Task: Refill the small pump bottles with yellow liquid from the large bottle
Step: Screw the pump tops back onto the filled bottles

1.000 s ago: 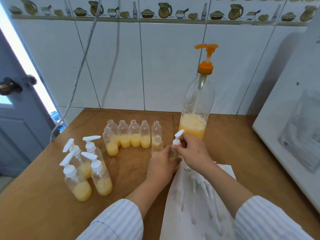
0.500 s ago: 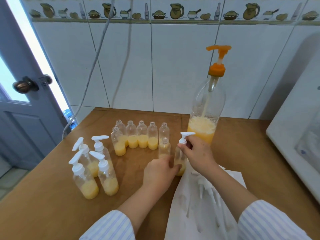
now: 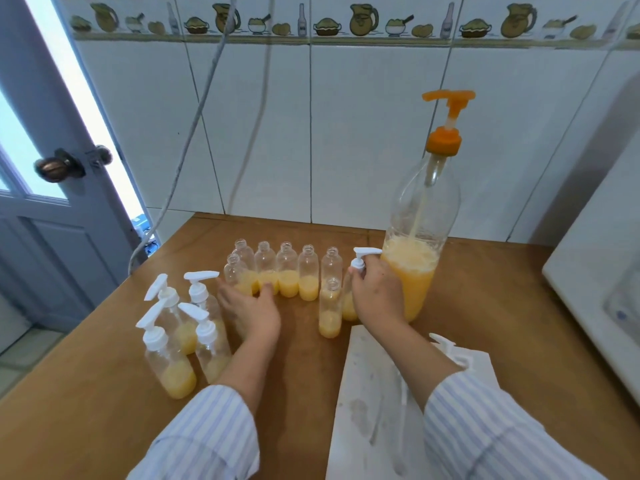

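A large clear bottle point(image 3: 417, 244) with an orange pump stands at the back right of the wooden table point(image 3: 485, 306), about a third full of yellow liquid. My right hand point(image 3: 377, 292) grips a small bottle by its white pump head point(image 3: 362, 258) just left of it. My left hand point(image 3: 249, 306) reaches, fingers spread, toward a row of several uncapped small bottles point(image 3: 287, 271) holding yellow liquid; its fingertips touch the leftmost ones. One more uncapped bottle point(image 3: 329, 310) stands between my hands. Several capped pump bottles point(image 3: 183, 327) stand at the left.
A white sheet point(image 3: 377, 410) with loose white pump heads lies under my right forearm. A white appliance point(image 3: 595, 289) fills the right edge. A cable point(image 3: 194, 126) hangs down the tiled wall. A door point(image 3: 41, 202) stands at the left.
My left hand let go of the bottle my right hand holds and moved left to the row of uncapped bottles. My right hand keeps its hold on the pump head.
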